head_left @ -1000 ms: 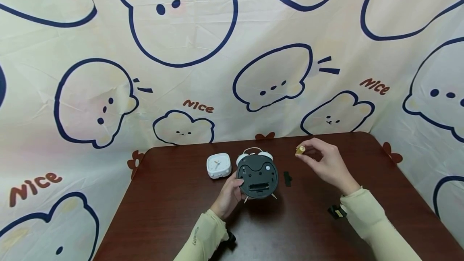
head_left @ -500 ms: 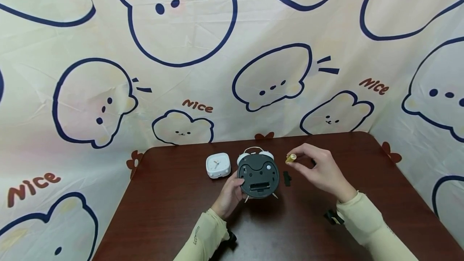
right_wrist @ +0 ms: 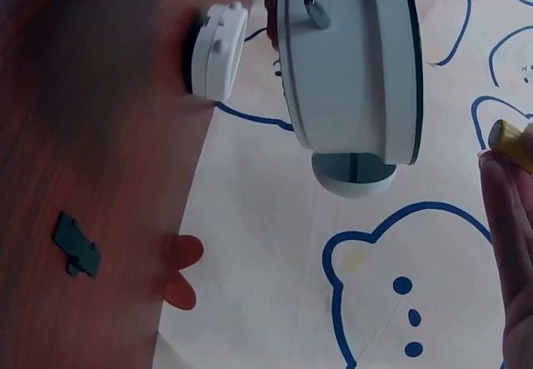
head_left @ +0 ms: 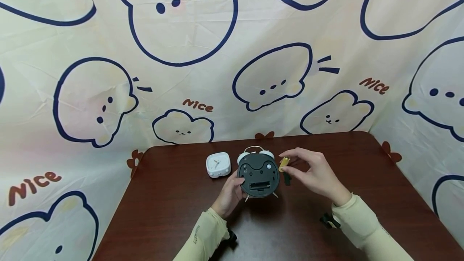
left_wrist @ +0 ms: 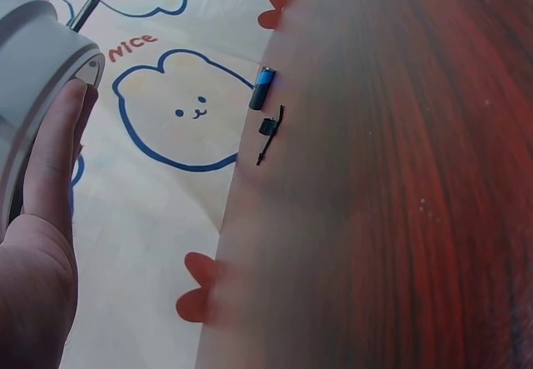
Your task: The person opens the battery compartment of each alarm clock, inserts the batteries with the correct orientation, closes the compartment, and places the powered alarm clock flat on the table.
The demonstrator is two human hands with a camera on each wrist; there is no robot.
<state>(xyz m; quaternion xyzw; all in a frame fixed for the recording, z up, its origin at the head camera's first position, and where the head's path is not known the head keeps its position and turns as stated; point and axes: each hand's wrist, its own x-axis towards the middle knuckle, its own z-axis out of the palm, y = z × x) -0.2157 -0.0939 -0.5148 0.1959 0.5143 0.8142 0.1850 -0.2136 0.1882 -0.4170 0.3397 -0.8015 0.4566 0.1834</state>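
A twin-bell alarm clock (head_left: 258,162) is held up by my left hand (head_left: 227,197), its dark back turned toward me. The battery slot (head_left: 260,186) in that back is uncovered, and the thumb lies on the left rim. Between thumb and fingertips my right hand (head_left: 319,174) pinches a gold battery (head_left: 284,164), just right of the clock's edge. Below it on the table lies a small dark battery cover (head_left: 287,179), also seen in the right wrist view. The left wrist view shows a blue and black battery (left_wrist: 262,88) lying near the cover.
A white square clock (head_left: 218,164) rests on the table left of the alarm clock. The dark brown table (head_left: 163,212) reaches back to a patterned cloth (head_left: 181,83) behind and at the sides. Each wrist carries a dark camera mount.
My right hand has moved left with the gold battery, from well right of the alarm clock to beside its edge, and the battery has tilted upright. The left hand stays put with the clock.
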